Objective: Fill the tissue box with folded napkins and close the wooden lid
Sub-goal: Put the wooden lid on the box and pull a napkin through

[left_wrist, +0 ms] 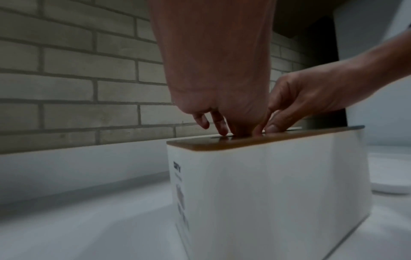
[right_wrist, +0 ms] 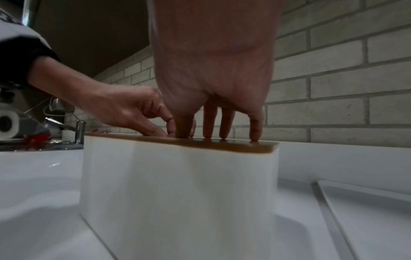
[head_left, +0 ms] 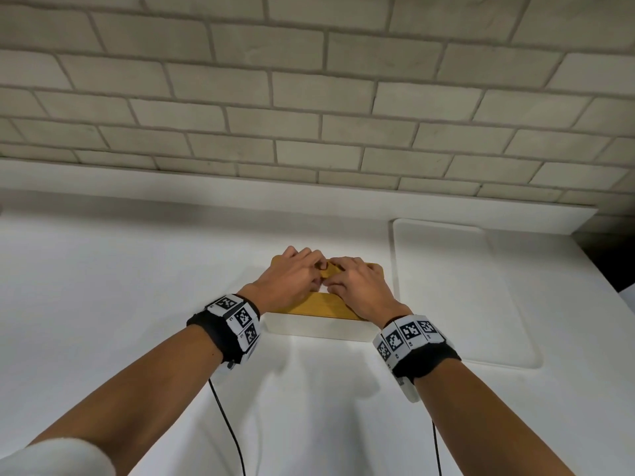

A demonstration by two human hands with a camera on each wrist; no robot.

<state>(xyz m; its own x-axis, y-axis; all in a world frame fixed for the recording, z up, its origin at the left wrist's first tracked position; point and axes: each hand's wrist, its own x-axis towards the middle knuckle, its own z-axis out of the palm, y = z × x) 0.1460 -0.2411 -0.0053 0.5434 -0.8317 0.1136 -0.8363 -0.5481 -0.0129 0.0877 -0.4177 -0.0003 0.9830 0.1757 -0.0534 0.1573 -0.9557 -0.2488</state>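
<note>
Two hands (head_left: 326, 286) atop lidded tissue box (head_left: 316, 329).

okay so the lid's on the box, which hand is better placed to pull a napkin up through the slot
Right, probably. The right hand has its thumb and forefinger at the white napkin showing in the wooden lid; the left hand sits beside it, fingertips on the lid.
</note>
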